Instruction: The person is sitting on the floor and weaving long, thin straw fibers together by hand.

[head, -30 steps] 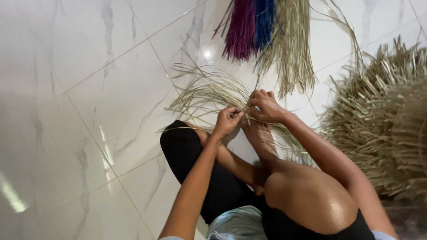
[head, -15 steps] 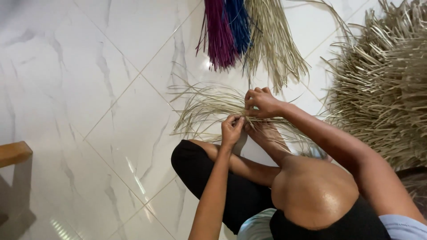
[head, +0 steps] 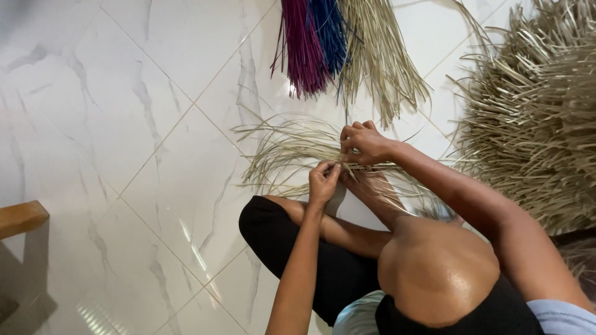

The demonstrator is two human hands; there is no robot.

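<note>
The fan of loose straw strands (head: pixel 285 149) lies on the tiled floor (head: pixel 124 124) just left of both hands, with the hanging fibre bundles (head: pixel 335 43) farther off, the woven straw heap (head: pixel 534 118) at right, and a wooden edge (head: pixel 22 218) at far left.

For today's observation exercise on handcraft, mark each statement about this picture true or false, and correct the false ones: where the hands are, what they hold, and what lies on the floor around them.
1. Both hands pinch pale straw strands. True: the left hand and right hand grip them close together.
2. The floor is dark wood. False: it is white marbled tile.
3. Purple fibres and blue fibres lie beyond the hands. True.
4. The big woven straw piece lies on the person's left. False: it lies on their right.
5. The right hand holds scissors. False: it holds only strands.
</note>
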